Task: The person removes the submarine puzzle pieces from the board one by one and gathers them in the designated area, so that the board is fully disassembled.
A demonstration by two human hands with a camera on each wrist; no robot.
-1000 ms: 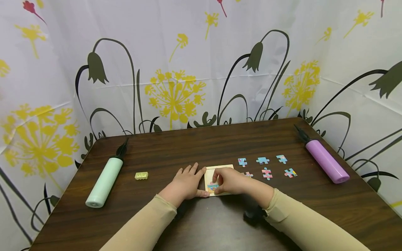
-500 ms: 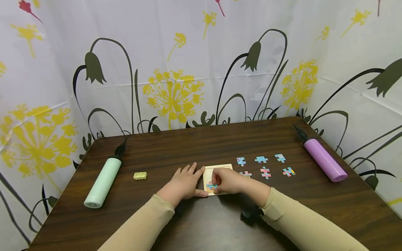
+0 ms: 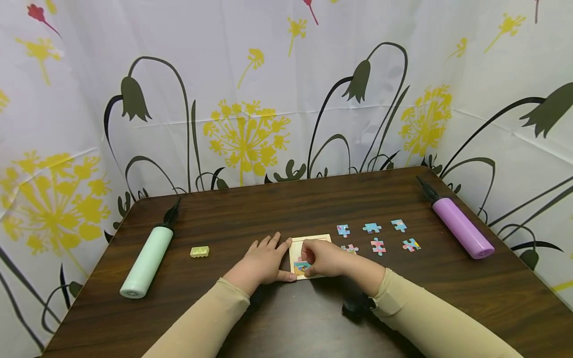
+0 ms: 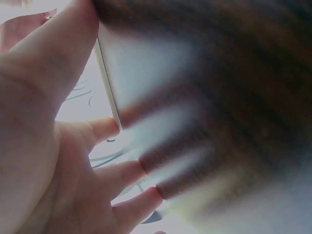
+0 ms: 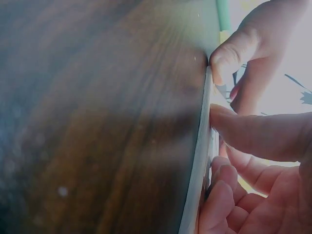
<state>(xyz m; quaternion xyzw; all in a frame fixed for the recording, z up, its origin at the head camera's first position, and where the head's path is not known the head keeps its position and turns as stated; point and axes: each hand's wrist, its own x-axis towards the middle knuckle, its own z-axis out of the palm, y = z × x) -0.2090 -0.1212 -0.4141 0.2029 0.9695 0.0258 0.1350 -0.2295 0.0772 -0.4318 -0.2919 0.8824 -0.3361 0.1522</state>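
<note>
Left hand: fingers spread, touching frame at its nine o'clock. Right hand: curled, gripping puzzle piece at frame's seven o'clock. Risk: uneven pressure could tilt piece, skid frame.

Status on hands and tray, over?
Left hand touching puzzle tray, left edge. Right hand at puzzle piece, near-left corner, grip unclear. Right hand partly hides tray.

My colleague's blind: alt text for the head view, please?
A person's left hand touches a wooden tray on a dark table while the right hand seems to pinch a puzzle piece there. Six loose pieces lie right of the tray.
</note>
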